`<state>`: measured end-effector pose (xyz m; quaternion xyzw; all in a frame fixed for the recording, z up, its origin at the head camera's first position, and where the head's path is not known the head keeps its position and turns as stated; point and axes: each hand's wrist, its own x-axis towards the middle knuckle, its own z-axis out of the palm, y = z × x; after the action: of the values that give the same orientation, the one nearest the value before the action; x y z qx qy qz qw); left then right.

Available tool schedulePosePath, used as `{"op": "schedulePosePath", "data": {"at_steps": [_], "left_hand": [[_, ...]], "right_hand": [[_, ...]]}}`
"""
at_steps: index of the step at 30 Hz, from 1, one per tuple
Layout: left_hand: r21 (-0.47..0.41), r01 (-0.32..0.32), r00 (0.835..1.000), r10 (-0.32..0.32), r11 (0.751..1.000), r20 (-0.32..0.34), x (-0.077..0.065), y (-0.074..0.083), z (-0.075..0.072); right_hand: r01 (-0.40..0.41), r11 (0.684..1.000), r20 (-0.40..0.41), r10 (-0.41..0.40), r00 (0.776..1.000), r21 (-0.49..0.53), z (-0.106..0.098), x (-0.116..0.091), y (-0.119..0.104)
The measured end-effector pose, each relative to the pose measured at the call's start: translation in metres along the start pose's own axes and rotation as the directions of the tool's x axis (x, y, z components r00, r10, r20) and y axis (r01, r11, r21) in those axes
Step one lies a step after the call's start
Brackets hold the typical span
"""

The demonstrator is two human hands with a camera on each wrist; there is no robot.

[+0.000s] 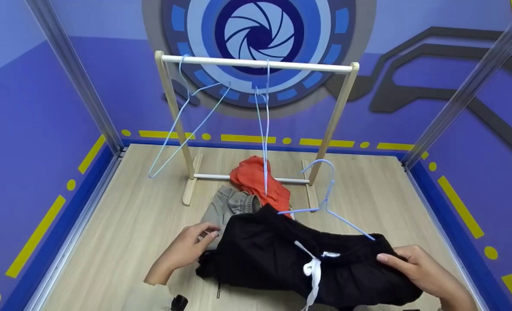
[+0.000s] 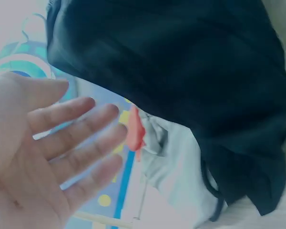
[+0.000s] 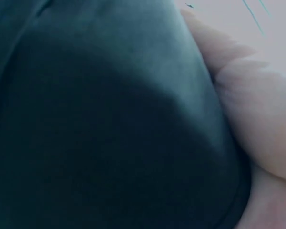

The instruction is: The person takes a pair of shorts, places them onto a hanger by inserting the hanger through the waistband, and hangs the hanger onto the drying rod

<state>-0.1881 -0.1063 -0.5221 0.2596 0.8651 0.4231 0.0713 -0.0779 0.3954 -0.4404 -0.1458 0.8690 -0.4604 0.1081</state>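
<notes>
Black shorts (image 1: 260, 255) with a white drawstring (image 1: 312, 270) hang sideways above the table's front. A light-blue hanger (image 1: 323, 204) goes into their waistband, its hook standing up. My right hand (image 1: 426, 272) grips the waistband's right end, thumb in front; in the right wrist view the black cloth (image 3: 109, 133) hides most of its fingers. To the left of the shorts, my left hand (image 1: 186, 248) holds nothing. In the left wrist view the fingers of this left hand (image 2: 62, 148) are spread, apart from the black cloth (image 2: 167, 57).
Behind the shorts, grey pants (image 1: 221, 209) and an orange garment (image 1: 256, 179) lie on the table (image 1: 109, 233). A wooden rack (image 1: 256, 63) stands at the back; a left hanger (image 1: 191, 125) and a middle hanger (image 1: 265, 142) hang from its bar. Blue walls (image 1: 22, 129) enclose the table.
</notes>
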Motion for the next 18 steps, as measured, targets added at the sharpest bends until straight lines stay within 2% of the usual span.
{"op": "schedulePosePath", "data": {"at_steps": [6,10,12,14,18], "left_hand": [[0.072,0.066,0.996,-0.069,0.995,0.049,-0.004,-0.016,0.013],[0.115,0.112,0.992,-0.118,0.987,0.053,-0.008,-0.023,0.021],[0.122,0.141,0.987,-0.149,0.982,0.061,-0.01,-0.026,0.024],[0.125,0.165,0.981,-0.176,0.978,0.078,-0.012,-0.027,0.027],[0.127,0.174,0.977,-0.187,0.977,0.102,-0.013,-0.03,0.03]], "right_hand": [[-0.04,0.992,-0.101,0.028,0.994,-0.119,-0.008,-0.004,-0.004],[-0.08,0.988,-0.104,0.066,0.992,-0.134,-0.013,-0.004,-0.007],[-0.128,0.984,-0.102,0.115,0.988,-0.124,-0.015,-0.004,-0.008],[-0.188,0.976,-0.116,0.175,0.978,-0.112,-0.017,-0.004,-0.008],[-0.308,0.945,-0.202,0.283,0.938,-0.107,-0.017,-0.004,-0.01]]}}
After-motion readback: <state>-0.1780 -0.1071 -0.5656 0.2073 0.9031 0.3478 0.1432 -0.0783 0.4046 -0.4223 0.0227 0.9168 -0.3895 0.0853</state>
